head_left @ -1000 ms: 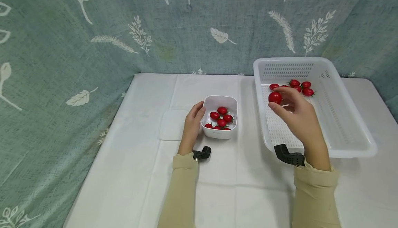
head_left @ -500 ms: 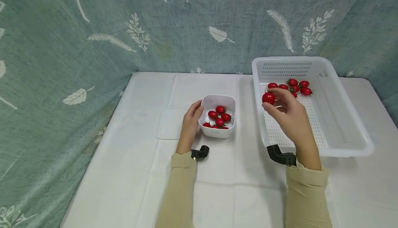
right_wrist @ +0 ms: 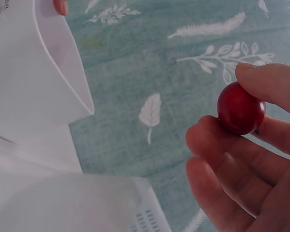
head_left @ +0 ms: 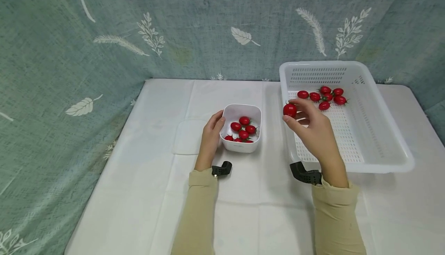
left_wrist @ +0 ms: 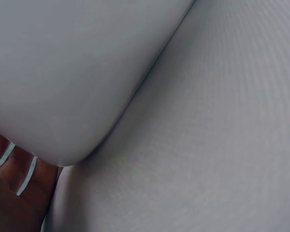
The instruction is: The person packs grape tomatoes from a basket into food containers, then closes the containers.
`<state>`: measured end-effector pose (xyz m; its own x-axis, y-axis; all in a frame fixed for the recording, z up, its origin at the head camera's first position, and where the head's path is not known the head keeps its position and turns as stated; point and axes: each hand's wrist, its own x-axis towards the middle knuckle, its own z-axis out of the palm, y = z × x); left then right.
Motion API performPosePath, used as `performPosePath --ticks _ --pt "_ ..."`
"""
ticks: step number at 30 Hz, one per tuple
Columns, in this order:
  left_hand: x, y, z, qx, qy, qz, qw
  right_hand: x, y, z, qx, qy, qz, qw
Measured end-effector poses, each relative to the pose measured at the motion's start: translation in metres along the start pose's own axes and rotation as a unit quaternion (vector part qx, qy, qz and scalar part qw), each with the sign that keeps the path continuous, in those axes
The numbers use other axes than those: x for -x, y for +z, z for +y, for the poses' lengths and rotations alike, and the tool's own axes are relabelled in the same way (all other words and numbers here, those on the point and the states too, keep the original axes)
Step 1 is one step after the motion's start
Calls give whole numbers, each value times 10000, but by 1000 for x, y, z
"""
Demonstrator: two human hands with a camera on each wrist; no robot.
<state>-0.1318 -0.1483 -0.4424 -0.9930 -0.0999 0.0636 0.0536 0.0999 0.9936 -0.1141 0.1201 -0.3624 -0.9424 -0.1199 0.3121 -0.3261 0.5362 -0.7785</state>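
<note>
nearest, two turned-up tan sleeves (head_left: 198, 216) reach in from 5 and 7 o'clock over a white tablecloth (head_left: 240, 224). a little farther, at about 11 o'clock, the left hand (head_left: 209, 135) grips a white plastic box (head_left: 240, 147) by its 9 o'clock wall, one digit over the rim and fingers outside. in the box lie at least seven cherry tomatoes (head_left: 244, 120), some partly hidden by the near wall.

at 12 o'clock, the right hand (head_left: 314, 131) pinches a single cherry tomato (head_left: 289, 110) between thumb and fingertips, held up off the cloth, with the box between 8 and 9 o'clock from it. the step in hand looks like carrying that tomato across to the box. a light, even pinch seems best, since the smooth round skin could slip if squeezed hard. it should clear the box's rim, then be lowered close to the others before letting go, so it does not bounce; a firm left hand should stop the box sliding.

at 1 o'clock, a white slotted basket (head_left: 386, 168) holds seven loose tomatoes (head_left: 325, 90), clustered toward its 11 o'clock corner. farthest, a green curtain (head_left: 194, 31) with white leaf prints hangs behind everything.
</note>
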Motion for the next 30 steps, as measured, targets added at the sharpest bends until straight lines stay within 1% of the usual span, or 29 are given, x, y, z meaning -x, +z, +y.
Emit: performPosePath --ticks 4,12,18,23,26,30 --pt "0 0 0 5 -3 19 10000 -1 6 -3 -8 28 -101 9999" --pt "1 0 2 7 -34 5 10000 -1 19 -3 -209 159 -280 9993" --pt "1 0 3 31 5 -8 10000 -2 27 -7 -137 -25 -440 9989" --pt "1 1 3 59 -22 -21 10000 -3 35 -9 -102 -144 -560 9983" --pt "1 1 4 75 -42 -24 10000 -2 41 -10 39 -226 -618 9978" --pt "0 1 4 78 -41 -13 10000 -1 48 -13 387 -312 -764 9958"
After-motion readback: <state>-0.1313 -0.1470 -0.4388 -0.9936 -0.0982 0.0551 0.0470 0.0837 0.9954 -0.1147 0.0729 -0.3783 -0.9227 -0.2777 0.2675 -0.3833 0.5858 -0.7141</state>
